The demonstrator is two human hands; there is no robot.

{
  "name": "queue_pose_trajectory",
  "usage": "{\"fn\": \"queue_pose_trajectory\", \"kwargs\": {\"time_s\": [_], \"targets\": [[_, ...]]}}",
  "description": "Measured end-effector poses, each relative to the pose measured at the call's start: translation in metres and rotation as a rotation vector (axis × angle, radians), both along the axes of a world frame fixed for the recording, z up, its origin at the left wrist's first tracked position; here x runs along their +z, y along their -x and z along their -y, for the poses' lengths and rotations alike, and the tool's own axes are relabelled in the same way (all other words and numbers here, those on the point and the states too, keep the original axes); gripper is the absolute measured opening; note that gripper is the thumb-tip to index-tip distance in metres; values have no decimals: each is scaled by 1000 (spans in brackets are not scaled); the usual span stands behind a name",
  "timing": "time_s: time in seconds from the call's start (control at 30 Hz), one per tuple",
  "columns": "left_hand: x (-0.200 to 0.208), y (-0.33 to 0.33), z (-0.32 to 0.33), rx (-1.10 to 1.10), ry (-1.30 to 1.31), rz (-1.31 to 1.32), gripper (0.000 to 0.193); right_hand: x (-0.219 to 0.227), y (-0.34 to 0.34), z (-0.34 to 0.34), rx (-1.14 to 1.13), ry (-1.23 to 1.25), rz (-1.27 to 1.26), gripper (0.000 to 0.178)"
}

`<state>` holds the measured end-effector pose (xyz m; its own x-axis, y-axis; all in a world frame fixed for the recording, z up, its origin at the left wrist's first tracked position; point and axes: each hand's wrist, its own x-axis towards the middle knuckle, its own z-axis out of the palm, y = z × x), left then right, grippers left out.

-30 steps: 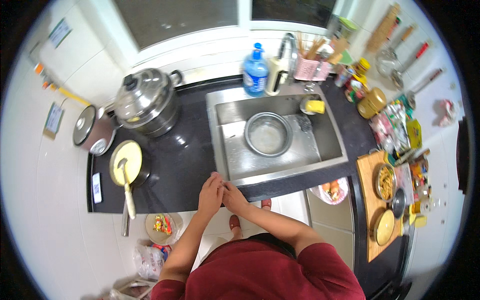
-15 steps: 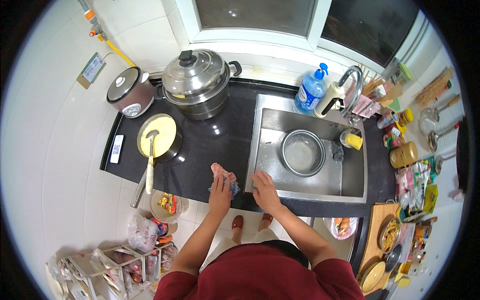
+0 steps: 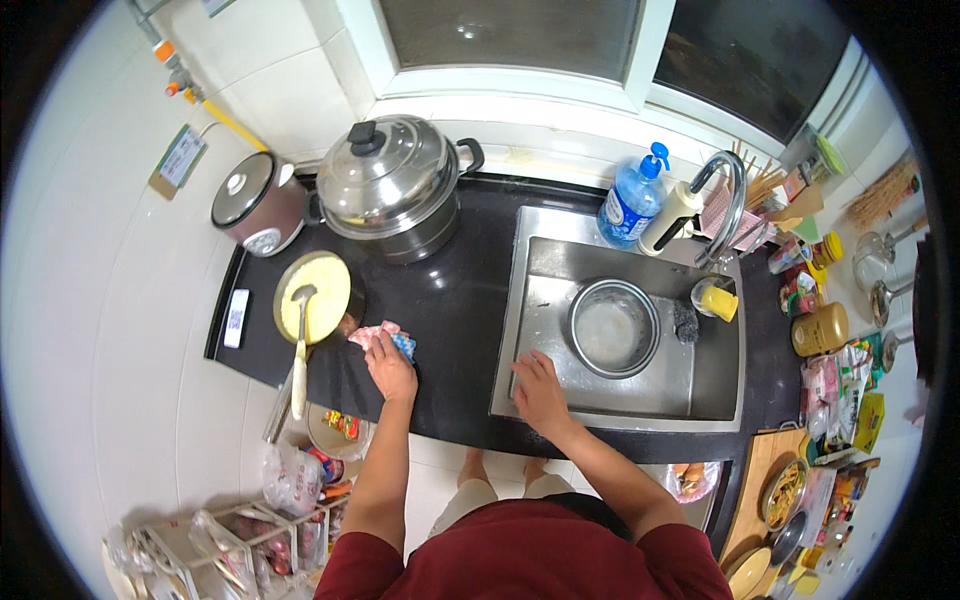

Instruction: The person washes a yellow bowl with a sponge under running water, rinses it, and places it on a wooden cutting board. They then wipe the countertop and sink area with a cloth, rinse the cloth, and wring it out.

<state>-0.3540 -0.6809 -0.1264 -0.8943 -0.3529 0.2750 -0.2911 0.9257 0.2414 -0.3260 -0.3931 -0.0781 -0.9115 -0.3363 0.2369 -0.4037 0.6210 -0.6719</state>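
Observation:
My left hand (image 3: 391,374) presses a pink and blue checked cloth (image 3: 402,341) against the black countertop (image 3: 455,330), just right of a pan (image 3: 357,290) of pale yellow food. A ladle (image 3: 302,340) with a light handle rests in that pan, its handle hanging over the front. Over the front left rim of the steel sink (image 3: 508,330), my right hand (image 3: 541,393) has its fingers loosely apart and holds nothing. Inside the sink stands a round metal bowl (image 3: 613,328), with a dark scrubber (image 3: 686,323) to its right.
Behind the pan are a rice cooker (image 3: 262,205) and a lidded steamer pot (image 3: 392,185). A blue soap bottle (image 3: 630,203) and the curved faucet (image 3: 738,205) stand behind the sink. A white phone-like slab (image 3: 236,318) lies at the left edge. Jars and packets line the right.
My left hand has slid the cloth left and away from me, close to the pan. The right hand stays by the sink's left rim, and the whole view has shifted slightly.

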Motion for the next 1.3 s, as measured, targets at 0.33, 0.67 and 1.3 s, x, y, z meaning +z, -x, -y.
{"fn": "queue_pose_trajectory", "kwargs": {"time_s": [0.33,0.67,1.3], "targets": [[-18,146,35,-97,-123,-52,62,5,19,31,-184,30,39,31],[-26,133,11,-262,-150,-111,57,-4,40,48,-193,89,59,31],[-6,315,-189,-702,-361,-192,21,9,5,-47,-489,93,76,30]]}}
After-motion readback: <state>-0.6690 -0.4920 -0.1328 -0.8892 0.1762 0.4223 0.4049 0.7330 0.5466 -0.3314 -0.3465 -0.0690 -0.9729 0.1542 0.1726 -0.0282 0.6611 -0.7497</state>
